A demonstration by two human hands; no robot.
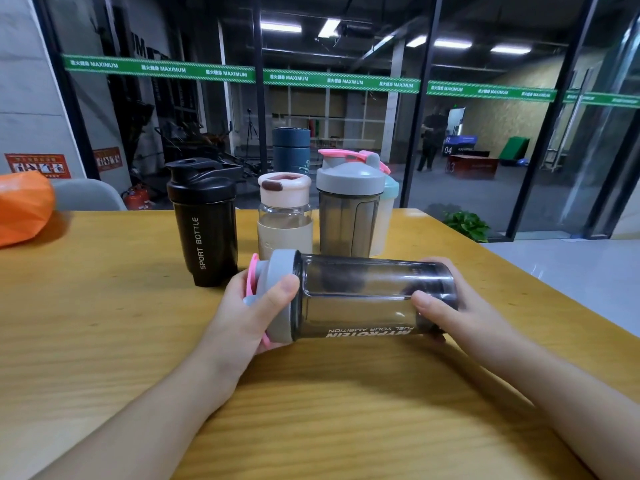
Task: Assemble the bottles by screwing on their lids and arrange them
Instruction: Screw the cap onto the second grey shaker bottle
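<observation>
Here, the scene is set out from the held bottle outward.

Held bottle: a smoky grey shaker bottle is held on its side just above the near middle of the wooden table, in front of the row of standing bottles.

Long axis: it is laid left to right, with the mouth end to the left and the base to the right; the printed lettering is seen upside down.

Lid: a grey lid with a pink flip cap is seated on the left end; whether it is fully screwed home cannot be told.

Left hand: the left hand is wrapped round the lid, thumb on its near rim, fingers curled behind it.

Right hand: the right hand is clasped round the base end, thumb on the near side, fingers curled over the far side.

Deciding relation: the lid is held by the left hand and the body by the right, along one shared axis, so a twist of one against the other is judged to be the step in hand.

Row behind: a black sport bottle is stood at the left, a cream-lidded glass bottle in the middle, a grey shaker at the right, all lidded and upright.

Further out: a pale bottle is partly hidden behind the grey shaker, and an orange bag is lying at the far left edge.
</observation>
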